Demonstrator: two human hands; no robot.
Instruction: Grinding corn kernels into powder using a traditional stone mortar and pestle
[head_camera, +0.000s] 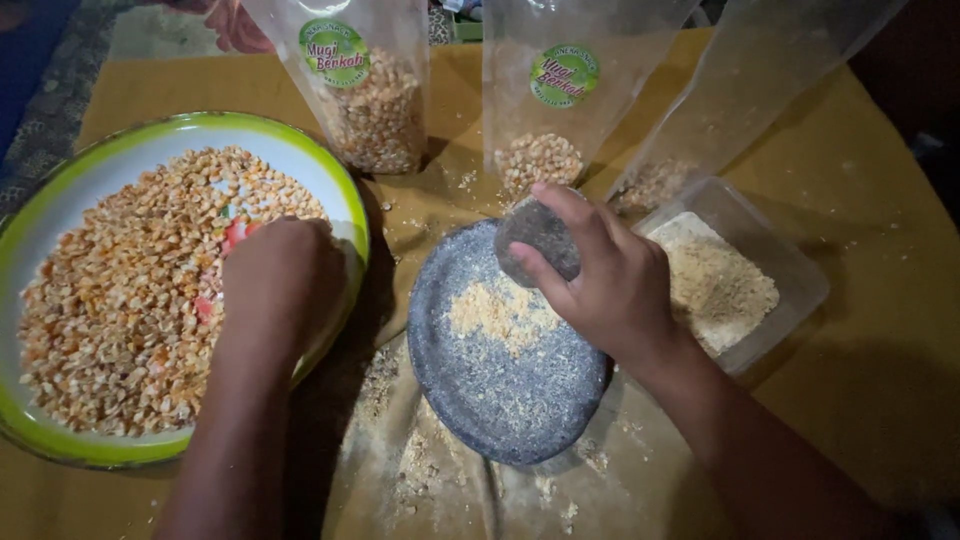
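From the head camera we looked straight down on a flat grey stone mortar, and we place everything else by it. Our right hand hovered over its far rim, fingers wrapped tightly around a rounded grey grinding stone — the stone was lifted clear of the pale crushed meal lying on the far half of the mortar. Left of the mortar sat a wide green-rimmed bowl of dried yellow kernels; our left hand was down among them, fingers curled under and hidden, so we could not tell whether it had gathered any. Right of the mortar stood a clear tub of fine meal. Beyond the mortar stood three clear pouches, each with some kernels at the bottom.

We judged this the pause between grinds — one batch crushed, more kernels being fetched. The next move seemed to call for a modest handful set mid-mortar, since meal had already scattered onto the cloth.
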